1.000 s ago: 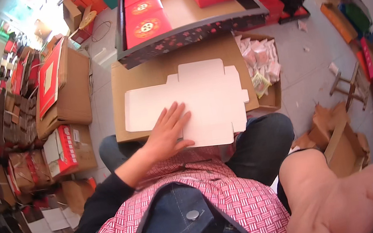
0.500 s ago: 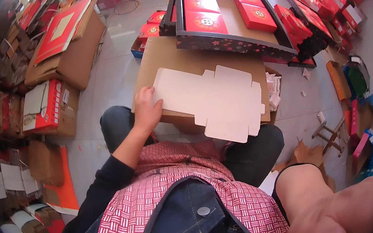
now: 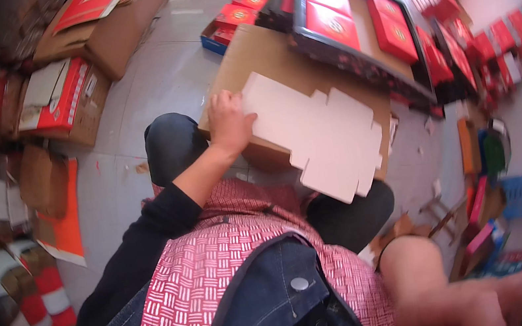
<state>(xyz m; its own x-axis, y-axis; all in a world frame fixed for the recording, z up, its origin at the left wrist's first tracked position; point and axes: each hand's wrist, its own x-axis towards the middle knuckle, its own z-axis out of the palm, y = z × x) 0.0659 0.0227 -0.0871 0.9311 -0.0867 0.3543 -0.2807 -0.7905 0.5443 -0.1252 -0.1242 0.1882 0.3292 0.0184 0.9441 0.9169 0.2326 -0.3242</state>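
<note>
The left hand (image 3: pixel 228 122) is at the left end of the white card (image 3: pixel 331 136), its thumb touching that end near the lower corner and its fingers bent along the edge near the upper one; whether it pinches the card or only rests against it, I cannot tell. From the hand, the card stretches away to the right and toward the person, slanting, its wide notched part well apart from the fingers. It lies flat on a brown carton (image 3: pixel 259 56), its lower flaps jutting past the carton's near edge above the right leg (image 3: pixel 358 213). The left knee (image 3: pixel 173 145) is just beside the carton, below the hand. Beyond the card, a dark tray (image 3: pixel 362 74) sits on the carton's far part, with red boxes (image 3: pixel 331 23) inside in two rows. A blue box (image 3: pixel 215 44) with red packs stands on the floor past the carton's far left corner. The right hand (image 3: pixel 495 310), blurred at the lower right, is well apart from the card; I cannot tell its grip.
</note>
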